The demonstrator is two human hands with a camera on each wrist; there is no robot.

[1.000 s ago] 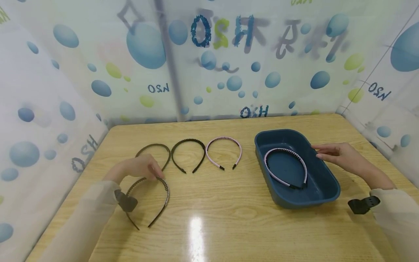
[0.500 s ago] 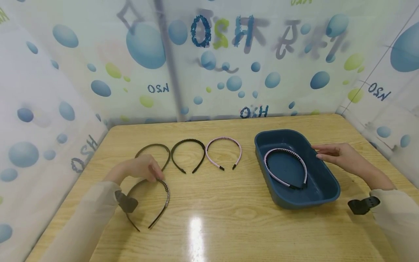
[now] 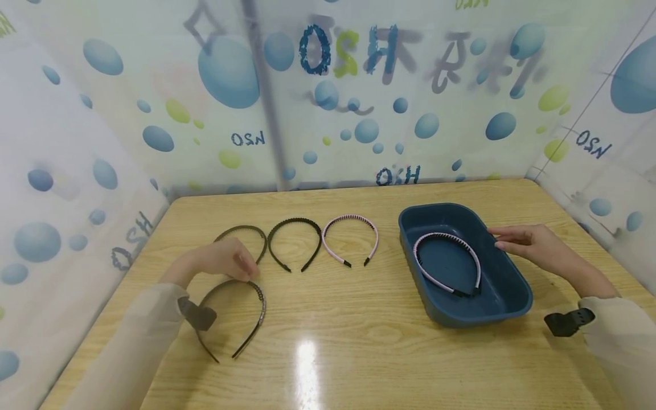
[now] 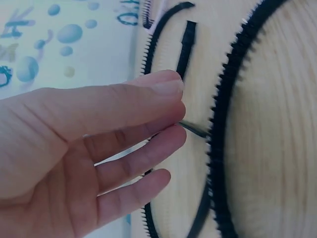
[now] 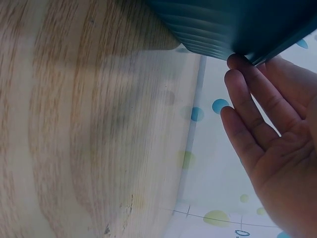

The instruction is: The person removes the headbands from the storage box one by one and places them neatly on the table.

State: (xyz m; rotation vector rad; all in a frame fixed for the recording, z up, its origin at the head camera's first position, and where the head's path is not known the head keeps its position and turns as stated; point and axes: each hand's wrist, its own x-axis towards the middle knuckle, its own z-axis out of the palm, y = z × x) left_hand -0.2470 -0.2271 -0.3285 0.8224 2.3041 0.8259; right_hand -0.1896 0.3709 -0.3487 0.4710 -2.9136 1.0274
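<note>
My left hand (image 3: 225,259) is just above the top of a dark toothed headband (image 3: 263,304) lying near the front left of the table. In the left wrist view, thumb and index fingertips come together beside this headband (image 4: 218,124), with a gap between; the other fingers are loosely extended. At the right, my right hand (image 3: 533,245) pinches the side rim of a blue plastic basin (image 3: 479,320), thumb inside and fingers against the outer wall. Inside the basin lies a pale pink headband with dark teeth (image 3: 420,262).
Along the back of the wooden table (image 3: 348,330) lie three more headbands in a row: a dark olive one (image 3: 266,242) partly behind my left hand, a black one (image 3: 271,245) and a pale pink one (image 3: 377,239). A patterned curtain (image 3: 359,136) stands behind the table.
My left fingers have come slightly up and away from the top of the near headband, which has shifted a little and now lies on the table. The right hand and basin stay put.
</note>
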